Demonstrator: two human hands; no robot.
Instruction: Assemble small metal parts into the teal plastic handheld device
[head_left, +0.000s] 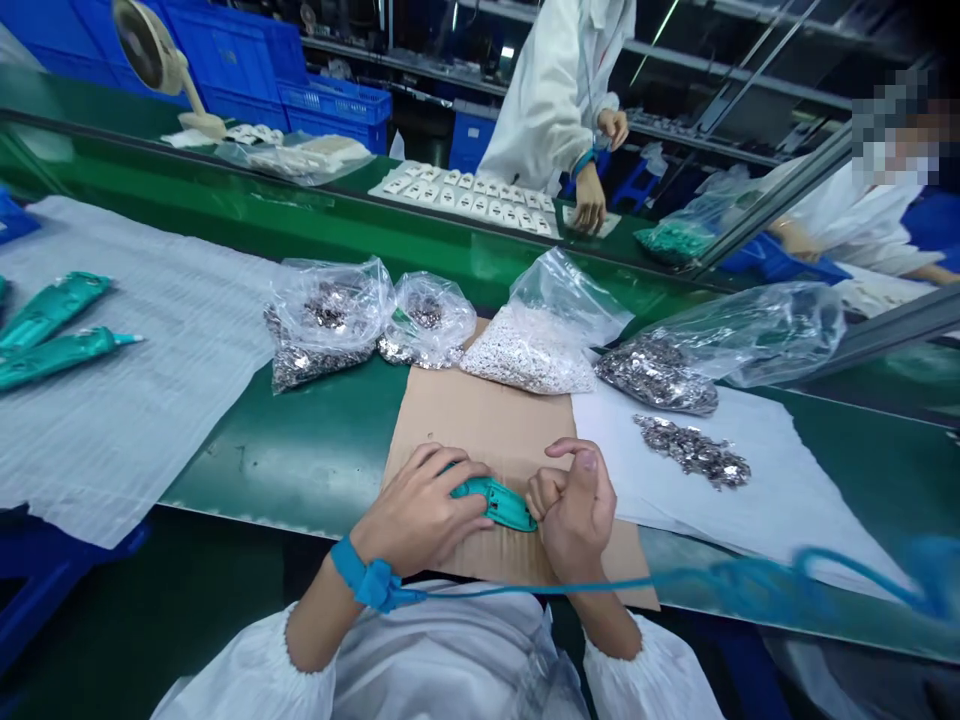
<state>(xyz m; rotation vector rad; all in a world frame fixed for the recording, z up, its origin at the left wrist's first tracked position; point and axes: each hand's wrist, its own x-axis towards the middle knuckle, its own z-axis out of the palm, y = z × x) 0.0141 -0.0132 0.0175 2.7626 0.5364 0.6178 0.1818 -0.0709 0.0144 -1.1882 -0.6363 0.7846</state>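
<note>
Far left of the worktop, teal parts on a white sheet. Beyond, across the green strip, a cream fan and stacked blue crates. Left of middle, along the far edge of the near worktop, a clear bag of metal pieces, then a smaller bag of the same just beside it.

Near middle, left hand with blue wrist strap, curled over the left part of a teal casing, fingers on its far side, gripping. Casing low over brown cardboard, between both hands. Farther back, white pieces in rows and a bag of small white bits. At casing's right end, right hand, fingers partly curled, thumb raised; cannot tell whether holding anything. Far side, co-worker's hand, reaching down.

Right, another bag of metal pieces, nearer a loose metal pile on white paper. Near right, blue cord, blurred.
</note>
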